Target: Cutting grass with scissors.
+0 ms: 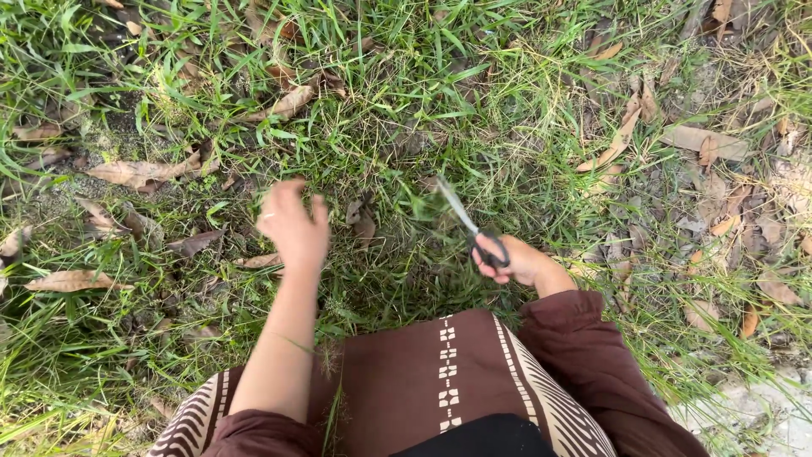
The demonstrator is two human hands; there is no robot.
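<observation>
Over the grass point(397, 144), the right hand point(520, 262) grips scissors point(474, 228), fingers closed through the handles; the left hand point(294, 224) hovers, fingers loosely curled, empty.

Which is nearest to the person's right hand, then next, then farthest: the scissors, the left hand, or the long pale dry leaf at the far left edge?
1. Scissors: held in the right hand, blades pointing up-left.
2. Left hand: across the grass, to the left.
3. Long pale dry leaf: far left edge, beyond the left hand.

Green grass point(440, 101), brown leaves point(139, 172), black-handled scissors point(474, 227)
</observation>
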